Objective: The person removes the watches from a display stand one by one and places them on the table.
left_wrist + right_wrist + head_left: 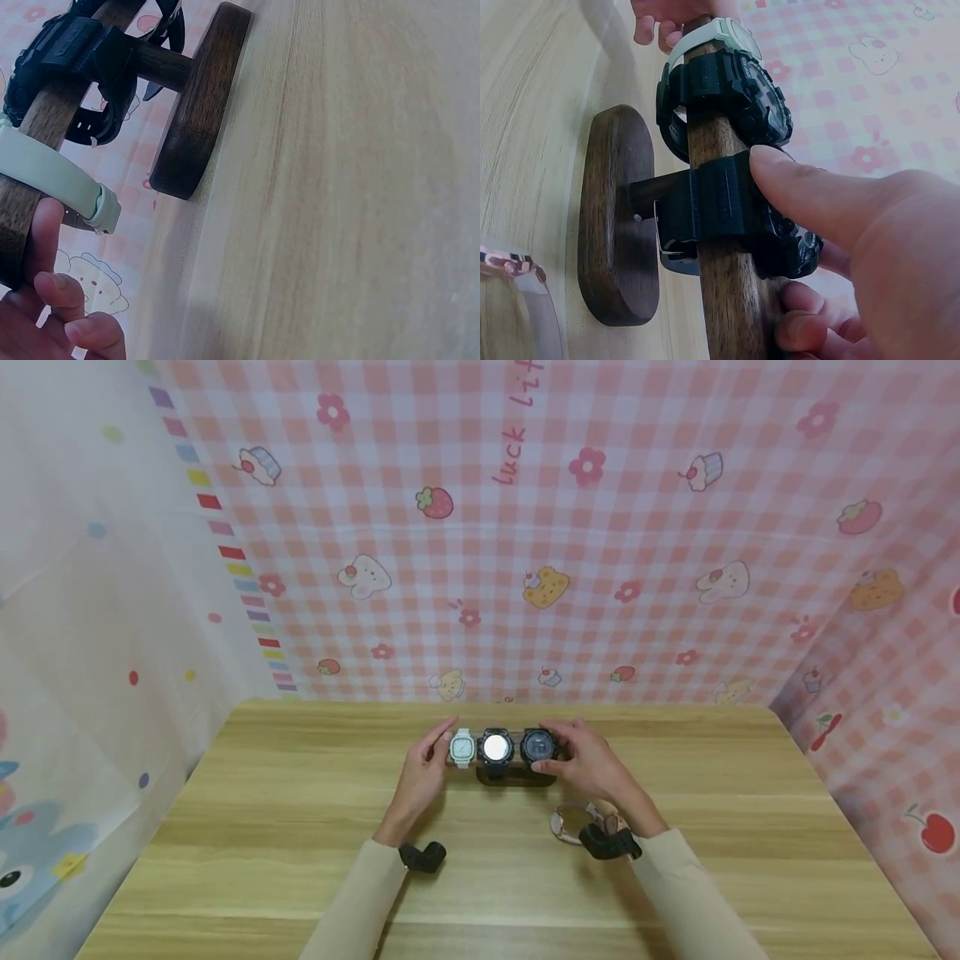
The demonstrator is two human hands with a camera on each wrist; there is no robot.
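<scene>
A dark wooden T-shaped watch stand (pixel 615 225) bears three watches on its crossbar. In the head view, a pale green-white watch (pixel 462 748) is on the left. A black watch (pixel 496 747) with glare on its face sits mid-bar, and another black watch (pixel 538 746) is on the right. My left hand (pixel 420 774) holds the bar's left end, fingers close against the pale strap. My right hand (pixel 596 766) grips the right black watch, thumb on its near edge and the other fingers on its far side, partly hidden behind it.
A light-strapped watch (pixel 557 824) with rose-gold parts lies on the wooden table (pixel 285 860) by my right wrist, partly hidden by the black wrist camera (pixel 609 842). Pink checked cloth (pixel 480 552) hangs behind the table.
</scene>
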